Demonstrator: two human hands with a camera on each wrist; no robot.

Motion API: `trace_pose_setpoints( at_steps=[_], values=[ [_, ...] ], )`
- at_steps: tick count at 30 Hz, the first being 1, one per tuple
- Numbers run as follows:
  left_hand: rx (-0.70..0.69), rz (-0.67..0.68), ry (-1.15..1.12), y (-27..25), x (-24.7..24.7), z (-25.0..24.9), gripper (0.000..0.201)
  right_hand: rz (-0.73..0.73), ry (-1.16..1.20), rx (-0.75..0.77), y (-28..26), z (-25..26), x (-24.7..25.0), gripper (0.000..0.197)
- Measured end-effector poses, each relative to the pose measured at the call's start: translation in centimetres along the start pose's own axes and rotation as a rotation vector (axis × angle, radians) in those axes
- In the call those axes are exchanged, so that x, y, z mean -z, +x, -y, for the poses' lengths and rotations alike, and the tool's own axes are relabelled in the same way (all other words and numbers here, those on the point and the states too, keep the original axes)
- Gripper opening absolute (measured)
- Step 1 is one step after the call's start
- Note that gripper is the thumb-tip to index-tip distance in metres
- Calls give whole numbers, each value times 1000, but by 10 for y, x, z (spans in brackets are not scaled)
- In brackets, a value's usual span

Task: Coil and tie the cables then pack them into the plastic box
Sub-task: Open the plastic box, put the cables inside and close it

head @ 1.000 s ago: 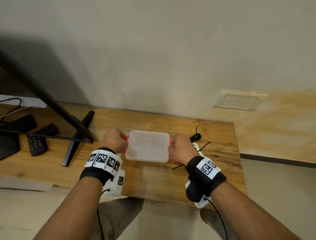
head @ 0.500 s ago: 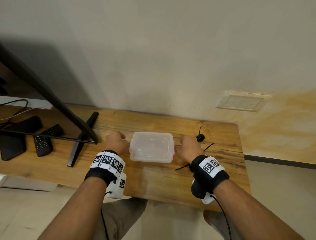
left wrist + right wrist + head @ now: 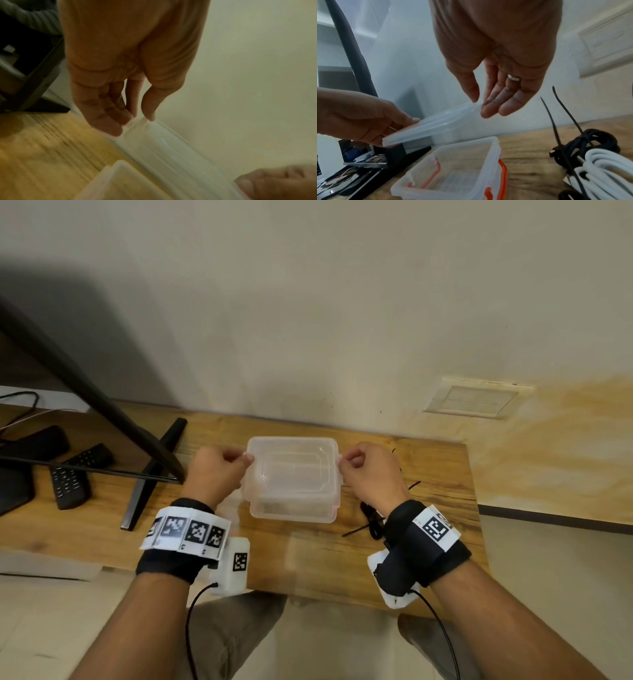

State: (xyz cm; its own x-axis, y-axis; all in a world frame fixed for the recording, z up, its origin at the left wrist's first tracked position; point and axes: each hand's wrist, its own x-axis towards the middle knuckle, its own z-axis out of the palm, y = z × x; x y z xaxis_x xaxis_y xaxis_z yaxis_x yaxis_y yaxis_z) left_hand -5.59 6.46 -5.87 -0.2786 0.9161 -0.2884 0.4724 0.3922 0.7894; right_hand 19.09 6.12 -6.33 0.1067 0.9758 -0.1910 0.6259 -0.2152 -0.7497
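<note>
Now both of my hands held the clear lid (image 3: 291, 465) lifted above the plastic box (image 3: 291, 510), which sat open on the wooden surface (image 3: 308, 556) with its orange latches hanging loose (seen from the right wrist). My left hand (image 3: 215, 474) pinched the lid's left edge between thumb and fingers (image 3: 109, 124); my right hand (image 3: 371, 474) pinched the right edge the same way, a ring on one finger. Just right of the box lay the coiled cables, a black one (image 3: 590, 143) and a white one (image 3: 604, 170), with black zip ties (image 3: 563, 129) around them, as far as the blurred view showed. Two remotes (image 3: 73, 474) lay at far left.
</note>
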Motion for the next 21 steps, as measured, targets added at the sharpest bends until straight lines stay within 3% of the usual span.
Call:
trace_pose_setpoints(
  at_steps=[3, 5, 9, 12, 14, 17, 21],
  values=[
    [-63, -31, -370, -12, 9, -15, 15, -86, 182, 31, 3, 3, 8, 12],
    [-177, -75, -481, -15, 12, -23, 8, -136, 246, 45, 5, 4, 14, 11],
    [-427, -233, -162, -12, 9, -20, 14, -228, 193, 50, 9, -4, 40, 16],
    [-451, -292, 96, -7, 8, -13, 11, -267, -2, -43, 9, -20, 70, 24],
    [-441, -279, 201, -4, 9, -10, 12, -162, -148, -192, 10, -33, 86, 30],
    [-349, -188, 314, 0, 10, -3, 13, 133, -399, -413, 11, -54, 93, 37],
    [-158, -95, 469, 8, 7, 10, 27, 432, -585, -418, 8, -70, 77, 63]
  ],
)
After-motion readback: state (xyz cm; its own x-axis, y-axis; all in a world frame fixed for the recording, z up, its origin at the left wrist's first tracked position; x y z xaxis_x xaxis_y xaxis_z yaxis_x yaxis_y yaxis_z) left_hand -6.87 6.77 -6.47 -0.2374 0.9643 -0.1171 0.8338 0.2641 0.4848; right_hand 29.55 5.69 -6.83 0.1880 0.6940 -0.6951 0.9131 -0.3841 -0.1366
